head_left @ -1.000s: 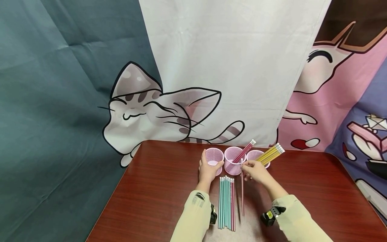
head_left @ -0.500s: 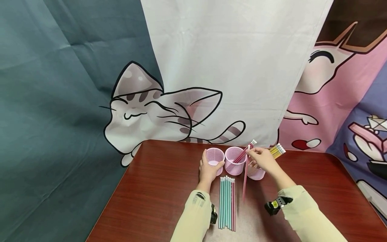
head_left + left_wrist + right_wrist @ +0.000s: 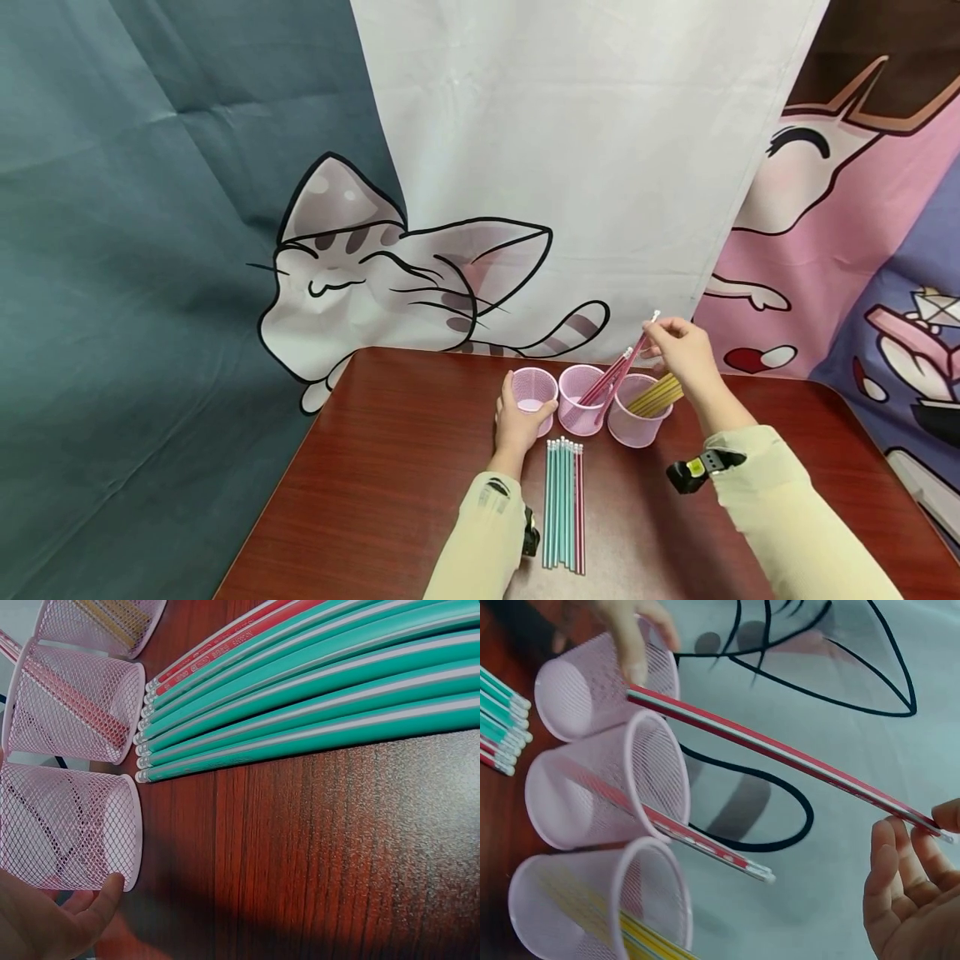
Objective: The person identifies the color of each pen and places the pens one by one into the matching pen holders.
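Observation:
My left hand [image 3: 517, 423] holds the leftmost pink mesh pencil cup [image 3: 534, 380], thumb on its near side; in the left wrist view a finger lies at the cup's base. My right hand [image 3: 686, 357] pinches a red-and-white striped pencil [image 3: 780, 756] close to its eraser end. The pencil slants down, its lower end overlapping the middle cup [image 3: 577, 421] in the head view. Red pencils [image 3: 602, 382] lean inside that middle cup. Just below the right hand, the rightmost cup [image 3: 633, 432] bears yellow pencils [image 3: 656, 398].
In front of the cups lies a row of teal pencils [image 3: 558, 504], with red pencils [image 3: 579, 508] at its right end, erasers toward the cups. Everything rests on a dark red wooden table [image 3: 390, 467]. A printed cloth [image 3: 585, 167] hangs behind its far edge.
My right hand has lifted the red pencil from in front of the cups, moving up and right, and the pencil has tilted. My left hand has stayed on the leftmost cup.

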Demonstrator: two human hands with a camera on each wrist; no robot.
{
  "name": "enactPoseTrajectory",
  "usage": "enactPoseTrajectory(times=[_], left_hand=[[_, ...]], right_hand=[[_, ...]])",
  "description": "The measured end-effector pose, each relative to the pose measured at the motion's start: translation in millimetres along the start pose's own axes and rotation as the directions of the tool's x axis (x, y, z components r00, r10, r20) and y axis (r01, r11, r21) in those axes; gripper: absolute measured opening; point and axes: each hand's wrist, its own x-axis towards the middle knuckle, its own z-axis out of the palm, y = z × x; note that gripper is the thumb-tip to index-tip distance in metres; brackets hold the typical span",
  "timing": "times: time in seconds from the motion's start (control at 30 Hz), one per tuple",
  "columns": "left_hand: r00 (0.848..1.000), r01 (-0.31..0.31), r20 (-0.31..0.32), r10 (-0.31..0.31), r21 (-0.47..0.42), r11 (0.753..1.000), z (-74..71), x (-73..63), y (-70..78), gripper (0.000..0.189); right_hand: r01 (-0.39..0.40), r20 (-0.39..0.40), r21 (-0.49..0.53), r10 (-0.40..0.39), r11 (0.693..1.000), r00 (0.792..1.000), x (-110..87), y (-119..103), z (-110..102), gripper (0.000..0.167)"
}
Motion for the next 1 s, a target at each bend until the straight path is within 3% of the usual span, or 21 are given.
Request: enactPoseTrajectory(times=[0.37,0.77,1.0], left_hand=[[1.0,0.001,-0.001,-0.001,0.011,1.0,1.1,-0.1,-1.1,0.096],[1.0,0.004,0.0,-0.004,-0.006,1.0,-0.3,-0.6,-1.0,0.094],[1.0,0.007,-0.001,-0.007,0.003,1.0,-0.4,-1.3,0.6,0.094]], right_hand=[[-0.048,-0.063,0.07,0.053,0.996,0.997,9.5,4,-6,0.021],[-0.098,-0.09,-0.166,0.084,0.981,0.992,7.4,46,12,0.023],[-0.126,-0.094,-0.217,0.108,0.968,0.99,3.5,65,20,0.022]])
